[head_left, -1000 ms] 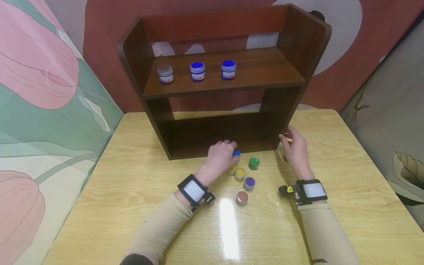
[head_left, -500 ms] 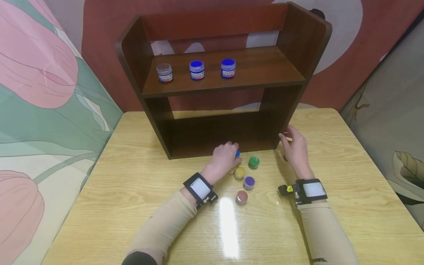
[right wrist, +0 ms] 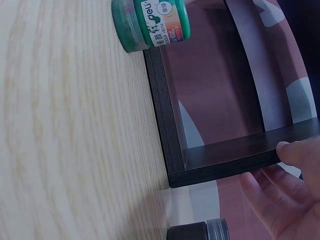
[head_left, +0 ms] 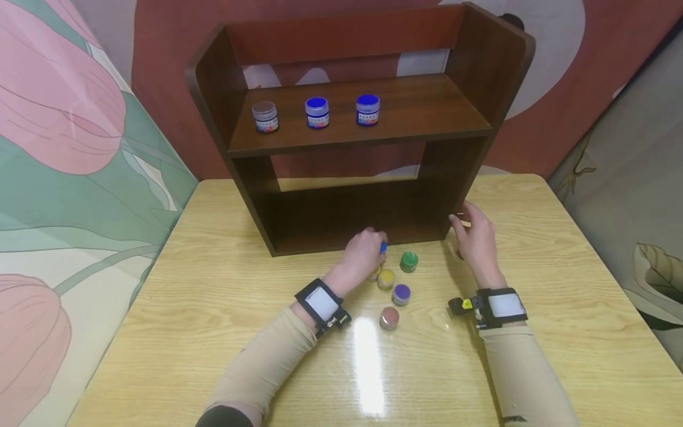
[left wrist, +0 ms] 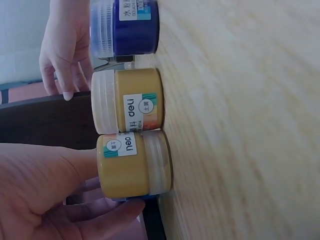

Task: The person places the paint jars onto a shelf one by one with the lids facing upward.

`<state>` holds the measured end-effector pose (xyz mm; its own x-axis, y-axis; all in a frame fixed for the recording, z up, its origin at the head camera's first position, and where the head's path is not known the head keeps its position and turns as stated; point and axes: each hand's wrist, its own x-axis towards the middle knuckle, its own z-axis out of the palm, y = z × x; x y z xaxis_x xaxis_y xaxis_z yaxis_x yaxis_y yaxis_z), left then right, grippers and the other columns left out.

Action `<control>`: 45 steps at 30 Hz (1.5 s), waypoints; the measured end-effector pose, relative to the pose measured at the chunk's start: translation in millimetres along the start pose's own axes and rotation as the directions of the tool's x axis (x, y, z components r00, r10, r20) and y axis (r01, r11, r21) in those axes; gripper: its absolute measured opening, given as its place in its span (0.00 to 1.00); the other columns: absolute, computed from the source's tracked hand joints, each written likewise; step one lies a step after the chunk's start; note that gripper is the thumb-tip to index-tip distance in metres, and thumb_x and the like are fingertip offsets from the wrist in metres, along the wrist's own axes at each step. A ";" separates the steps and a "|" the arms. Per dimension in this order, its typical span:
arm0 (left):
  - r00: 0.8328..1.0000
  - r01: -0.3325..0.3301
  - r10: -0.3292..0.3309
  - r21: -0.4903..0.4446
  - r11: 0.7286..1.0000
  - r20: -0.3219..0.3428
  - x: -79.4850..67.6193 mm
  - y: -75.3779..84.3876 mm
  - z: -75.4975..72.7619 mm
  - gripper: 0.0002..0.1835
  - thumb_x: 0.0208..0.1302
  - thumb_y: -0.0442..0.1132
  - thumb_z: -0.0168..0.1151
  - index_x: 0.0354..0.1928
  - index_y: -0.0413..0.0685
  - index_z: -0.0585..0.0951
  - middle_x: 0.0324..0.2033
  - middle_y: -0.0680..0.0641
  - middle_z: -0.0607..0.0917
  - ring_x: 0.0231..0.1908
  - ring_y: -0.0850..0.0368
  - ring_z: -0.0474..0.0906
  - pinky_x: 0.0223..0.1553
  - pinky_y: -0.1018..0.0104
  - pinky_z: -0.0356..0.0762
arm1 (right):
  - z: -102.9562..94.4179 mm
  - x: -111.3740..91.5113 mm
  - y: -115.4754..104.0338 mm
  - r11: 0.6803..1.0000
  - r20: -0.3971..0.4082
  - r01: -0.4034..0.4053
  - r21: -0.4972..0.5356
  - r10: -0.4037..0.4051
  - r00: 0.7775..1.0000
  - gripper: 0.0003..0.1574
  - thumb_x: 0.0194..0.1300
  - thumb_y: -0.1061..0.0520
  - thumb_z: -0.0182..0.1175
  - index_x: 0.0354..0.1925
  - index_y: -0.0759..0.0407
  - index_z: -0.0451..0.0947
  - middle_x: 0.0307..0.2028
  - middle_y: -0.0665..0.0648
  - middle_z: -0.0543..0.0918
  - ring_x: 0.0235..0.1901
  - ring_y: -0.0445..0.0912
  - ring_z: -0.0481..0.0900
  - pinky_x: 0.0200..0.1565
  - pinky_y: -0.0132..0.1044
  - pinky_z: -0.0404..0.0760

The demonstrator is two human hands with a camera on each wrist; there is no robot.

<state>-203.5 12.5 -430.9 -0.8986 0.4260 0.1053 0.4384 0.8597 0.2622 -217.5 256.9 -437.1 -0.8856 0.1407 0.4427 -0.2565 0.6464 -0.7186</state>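
Observation:
In the head view my left hand grips a small blue-lidded paint jar at the shelf's front edge, its fingers covering most of it. Seen from the left wrist, two ochre jars stand close beside that hand, and only a sliver of blue shows behind the nearer one. My right hand holds the right side panel of the dark wooden shelf, thumb on its front edge and fingers along the outer face. Below this hand, a dark jar partly shows in the right wrist view.
A green jar, a purple-lidded jar and a reddish-brown-lidded jar stand on the wooden table. On the upper shelf board are a clear-lidded dark jar and two blue jars.
My left hand has shifted slightly right around the blue-lidded jar, then stays nearly still. The right hand keeps its place at the shelf's side.

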 end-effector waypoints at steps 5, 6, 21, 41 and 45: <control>1.000 0.002 -0.002 -0.085 0.996 0.002 -0.7 -3.2 -1.4 0.17 0.58 0.36 0.67 0.51 0.47 0.85 0.42 0.43 0.83 0.40 0.52 0.82 0.42 0.65 0.83 | 0.0 0.2 0.2 1.000 0.004 0.002 -0.001 -0.002 1.000 0.20 0.70 0.60 0.55 0.58 0.66 0.75 0.52 0.70 0.82 0.51 0.62 0.81 0.49 0.56 0.82; 1.000 0.004 -0.004 -0.108 0.994 0.001 -1.1 -3.9 -2.0 0.18 0.58 0.36 0.67 0.52 0.47 0.84 0.43 0.43 0.83 0.41 0.52 0.82 0.43 0.65 0.83 | 0.1 0.2 0.2 1.000 0.005 0.003 -0.002 -0.003 1.000 0.20 0.70 0.60 0.55 0.58 0.66 0.75 0.52 0.69 0.82 0.51 0.62 0.81 0.49 0.56 0.82; 0.994 -0.059 0.019 -0.366 0.929 -0.111 -3.4 -8.8 -13.5 0.19 0.57 0.33 0.68 0.52 0.43 0.80 0.48 0.42 0.83 0.49 0.48 0.81 0.53 0.60 0.81 | 0.0 -0.2 -0.3 1.000 -0.004 0.001 -0.006 -0.001 1.000 0.20 0.70 0.61 0.55 0.57 0.66 0.74 0.52 0.70 0.82 0.50 0.62 0.81 0.48 0.56 0.83; 0.942 -0.221 0.096 -0.382 0.897 -0.321 -10.9 8.1 -65.1 0.21 0.63 0.41 0.65 0.59 0.51 0.81 0.56 0.47 0.81 0.52 0.56 0.80 0.54 0.70 0.78 | -0.1 -2.1 -1.9 1.000 0.005 0.000 -0.016 0.000 1.000 0.21 0.71 0.59 0.55 0.59 0.64 0.74 0.54 0.69 0.81 0.51 0.62 0.81 0.49 0.57 0.82; 0.920 -0.278 0.125 -0.396 0.875 -0.370 -12.3 13.9 -81.1 0.23 0.62 0.40 0.66 0.61 0.49 0.79 0.56 0.46 0.82 0.52 0.57 0.81 0.54 0.71 0.78 | -0.2 -1.8 -1.9 1.000 0.001 0.009 -0.010 -0.009 1.000 0.21 0.70 0.60 0.55 0.59 0.65 0.74 0.54 0.69 0.81 0.50 0.62 0.81 0.48 0.58 0.82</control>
<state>-188.1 -3.6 -350.8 -0.7802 0.3950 0.4850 0.6250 0.5224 0.5800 -215.4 255.6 -436.4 -0.8837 0.1337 0.4486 -0.2608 0.6552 -0.7090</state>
